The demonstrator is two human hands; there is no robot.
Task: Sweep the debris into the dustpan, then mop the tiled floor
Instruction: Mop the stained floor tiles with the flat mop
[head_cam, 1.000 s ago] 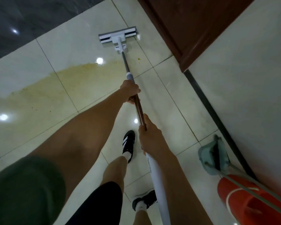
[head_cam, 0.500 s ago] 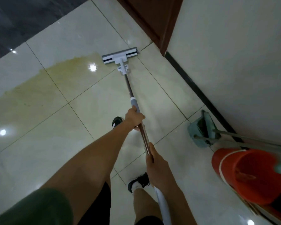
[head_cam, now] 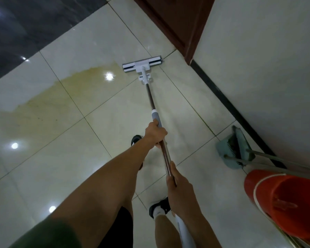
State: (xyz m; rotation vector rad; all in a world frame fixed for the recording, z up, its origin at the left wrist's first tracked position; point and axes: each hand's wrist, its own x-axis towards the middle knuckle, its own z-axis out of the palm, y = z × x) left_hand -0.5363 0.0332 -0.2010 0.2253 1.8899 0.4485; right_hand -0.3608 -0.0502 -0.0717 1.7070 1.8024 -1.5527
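Glossy pale tiled floor [head_cam: 48,169] fills most of the frame, with a dark strip in the upper left and a brown door [head_cam: 175,20] at the top beside a white wall [head_cam: 267,68]. So the mop [head_cam: 151,102] runs up the middle, its flat head [head_cam: 142,64] lying on the tile right at the edge of a big yellowish stain [head_cam: 48,102] that spreads off toward the left. Left hand [head_cam: 155,134] has its fingers curled round the pole just below the grey collar, and right hand [head_cam: 180,185] grips lower down where the metal meets the white handle, thumb along the shaft. Looks like the mopping part to me, since the dustpan [head_cam: 233,151] with its broom is parked at the right by the wall, next to a red bucket [head_cam: 283,203]. My guess is this thing is light and stiff, and the head pivots, so a wide two-hand grip like this gives the best leverage for pushing down. Wet shiny tile is probably slippery underfoot, so watch your footing.
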